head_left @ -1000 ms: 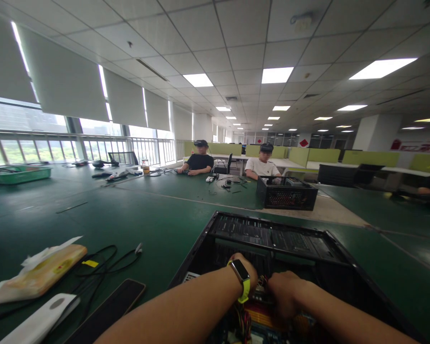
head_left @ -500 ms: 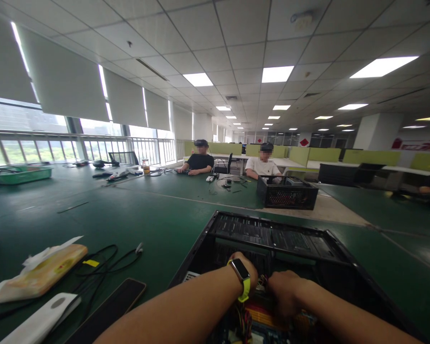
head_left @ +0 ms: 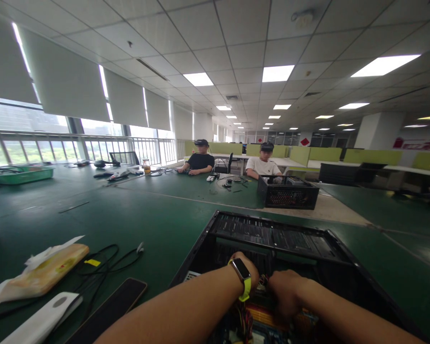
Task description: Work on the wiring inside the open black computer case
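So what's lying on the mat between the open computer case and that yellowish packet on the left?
In the head view, between the computer case and the packet lie a tangle of black cables and a dark phone, on the green mat.

- You have no readable text at your hands or on the tabletop (head_left: 136,215).
- At two o'clock, the red wall sign (head_left: 415,144) is too blurred to read.
- Around one o'clock, the red diamond decoration (head_left: 304,142) is illegible.

Bright, even light from recessed ceiling panels (head_left: 276,74) plus daylight through the left windows (head_left: 28,150), which blow out slightly. Strong wide-angle distortion bends the edges. The open computer case (head_left: 272,239) interior is dim, with the forearms at the bottom edge soft.
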